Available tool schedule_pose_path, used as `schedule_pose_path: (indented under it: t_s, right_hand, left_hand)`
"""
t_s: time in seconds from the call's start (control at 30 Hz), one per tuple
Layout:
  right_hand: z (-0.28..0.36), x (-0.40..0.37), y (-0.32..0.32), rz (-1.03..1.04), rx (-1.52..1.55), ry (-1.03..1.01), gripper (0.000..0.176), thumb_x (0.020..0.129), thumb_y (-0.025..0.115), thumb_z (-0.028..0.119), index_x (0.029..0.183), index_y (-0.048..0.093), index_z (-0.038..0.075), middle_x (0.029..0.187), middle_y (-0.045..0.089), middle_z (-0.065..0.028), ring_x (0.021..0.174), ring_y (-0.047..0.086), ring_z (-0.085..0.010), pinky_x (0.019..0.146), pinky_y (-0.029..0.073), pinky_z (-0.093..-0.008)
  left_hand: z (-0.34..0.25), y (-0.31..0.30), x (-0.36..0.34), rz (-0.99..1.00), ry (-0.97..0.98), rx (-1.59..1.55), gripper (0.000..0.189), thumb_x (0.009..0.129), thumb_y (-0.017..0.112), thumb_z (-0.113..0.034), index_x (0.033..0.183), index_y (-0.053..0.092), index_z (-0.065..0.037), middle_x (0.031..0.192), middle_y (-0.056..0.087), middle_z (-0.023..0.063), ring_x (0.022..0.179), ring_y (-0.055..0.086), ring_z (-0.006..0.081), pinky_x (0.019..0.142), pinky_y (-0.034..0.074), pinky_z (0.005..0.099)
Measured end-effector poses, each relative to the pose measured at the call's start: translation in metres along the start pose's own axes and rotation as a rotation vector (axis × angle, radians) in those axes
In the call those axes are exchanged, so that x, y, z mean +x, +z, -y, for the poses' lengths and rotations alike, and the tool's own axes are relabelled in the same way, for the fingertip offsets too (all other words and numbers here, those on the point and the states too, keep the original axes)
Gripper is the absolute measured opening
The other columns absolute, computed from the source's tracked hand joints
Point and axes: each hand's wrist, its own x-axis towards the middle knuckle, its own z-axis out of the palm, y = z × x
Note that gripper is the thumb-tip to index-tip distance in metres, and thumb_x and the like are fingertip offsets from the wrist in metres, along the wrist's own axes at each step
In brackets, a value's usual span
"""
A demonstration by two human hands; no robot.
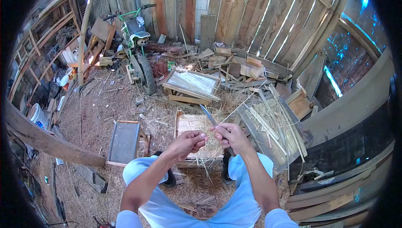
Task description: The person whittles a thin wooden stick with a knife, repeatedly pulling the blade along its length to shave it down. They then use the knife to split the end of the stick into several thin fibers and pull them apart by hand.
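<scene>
My right hand (233, 137) is closed around a knife (208, 114), its blade pointing up and to the left and the handle showing below the fist. A long thin pale strip (243, 105) runs from the right fingertips up to the right. Just left of it, my left hand (189, 142) is closed in a pinch; whatever its fingertips hold is too small to make out. Below both hands, between the knees, stands a wooden frame or box (179, 123) with shavings and loose strips on it.
A dark-topped small wooden stand (124, 141) is at left. On the right, a board (247, 121) carries strips and shavings. Ahead are a tray of pale strips (190, 82), a wood scrap pile (251, 66) and a green motorbike (140, 39). A wooden beam (54, 140) crosses at left.
</scene>
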Motion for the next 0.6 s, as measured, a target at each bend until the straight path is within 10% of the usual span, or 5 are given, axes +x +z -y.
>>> schedule_pose_path:
  t_s: [0.37,0.6]
  right_hand:
    - [0.012,-0.007,-0.088,-0.398,0.161,-0.282,0.025,0.095,0.052,0.023,0.106,0.055,0.001,0.069,0.042,0.0051,0.049,0.031,-0.0012,0.040,0.025,-0.0146]
    - [-0.013,0.004,-0.014,0.072,0.051,-0.010,0.031,0.096,0.050,0.023,0.115,0.054,-0.001,0.069,0.043,0.0057,0.049,0.034,-0.0010,0.041,0.026,-0.0152]
  left_hand:
    - [0.008,-0.031,-0.014,-0.010,-0.053,0.212,0.023,0.096,0.052,-0.029,0.086,0.057,-0.008,0.062,0.042,-0.0094,0.052,0.031,0.0013,0.045,0.023,0.0174]
    - [0.005,-0.027,-0.006,-0.011,-0.020,0.266,0.022,0.097,0.050,-0.028,0.087,0.057,-0.009,0.063,0.044,-0.0091,0.053,0.031,0.0010,0.047,0.024,0.0184]
